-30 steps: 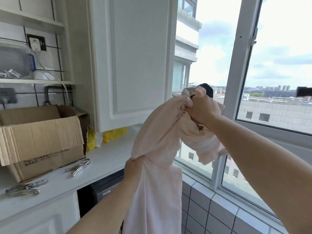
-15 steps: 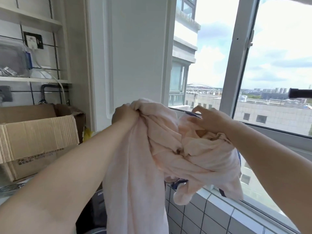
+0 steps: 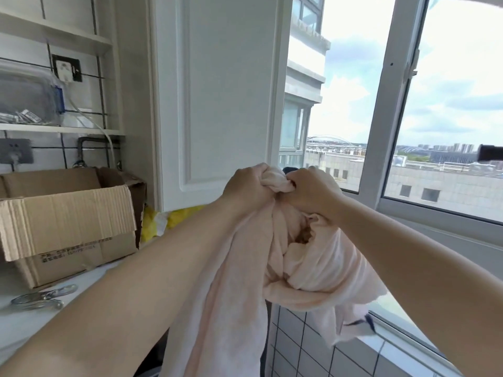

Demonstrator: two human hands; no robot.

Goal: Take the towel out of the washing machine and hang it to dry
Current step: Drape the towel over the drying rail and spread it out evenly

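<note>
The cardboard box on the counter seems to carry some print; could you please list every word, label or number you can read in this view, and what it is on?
Cardboard box, front face: two lines of dark print, too blurred to read.
Pink towel, gripped by the left hand and the right hand: no text visible.
No other readable text, label or number in view.

pale pink towel (image 3: 239,295), brown box (image 3: 68,227)

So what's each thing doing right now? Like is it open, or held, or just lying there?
Pink towel: bunched, held up, not hung yet.
Left hand: grips the towel's top.
Right hand: grips the towel beside the left hand.
Cardboard box: open, flaps up, on the counter.
Metal clip: lying on the counter.
Cupboard door: closed.
</note>
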